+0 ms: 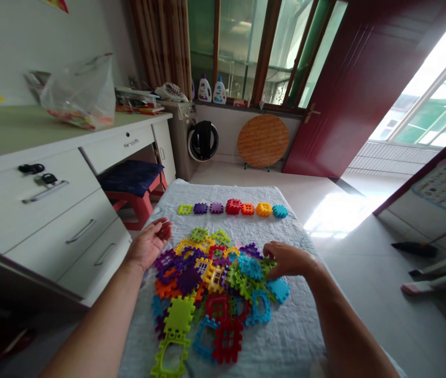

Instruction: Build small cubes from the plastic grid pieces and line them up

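Note:
Plastic interlocking pieces in many colours form a loose pile on the cloth-covered table. Beyond it runs a row of small stacks: light green, dark purple, lighter purple, red, orange, yellow and blue. My left hand is palm up at the pile's left edge, fingers apart and holding nothing. At the pile's right side, my right hand has its fingers bent down over green pieces near a blue one; whether it grips any is unclear.
The pale blue cloth covers the table. To the left stand a white desk and a red stool with a dark cushion. A washing machine and a round wooden board are at the back.

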{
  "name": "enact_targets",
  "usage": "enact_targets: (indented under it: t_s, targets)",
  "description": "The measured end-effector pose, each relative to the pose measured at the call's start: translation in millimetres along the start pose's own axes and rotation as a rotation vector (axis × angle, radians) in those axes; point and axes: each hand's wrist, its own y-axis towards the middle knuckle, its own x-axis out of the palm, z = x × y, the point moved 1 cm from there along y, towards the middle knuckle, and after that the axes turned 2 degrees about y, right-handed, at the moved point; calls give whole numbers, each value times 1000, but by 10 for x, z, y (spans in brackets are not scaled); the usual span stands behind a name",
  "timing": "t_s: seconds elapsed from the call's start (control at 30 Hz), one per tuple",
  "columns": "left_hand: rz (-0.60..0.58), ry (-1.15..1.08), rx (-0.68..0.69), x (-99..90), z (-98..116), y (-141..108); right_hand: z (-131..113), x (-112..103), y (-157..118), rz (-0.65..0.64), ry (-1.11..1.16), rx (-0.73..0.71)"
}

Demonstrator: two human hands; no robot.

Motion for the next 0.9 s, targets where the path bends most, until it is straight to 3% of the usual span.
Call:
enact_targets:
  t_s: [0.27,0.67,0.9]
  targets:
    - [6,0,-3,13,5,-19,31,61,71,66,-31,-9]
    - [-4,-9,3,-1,-17,-1,220,199,346,618,111,-115]
    - [-13,38,9,6,-11,-8,391,391,483,615,179,-156]
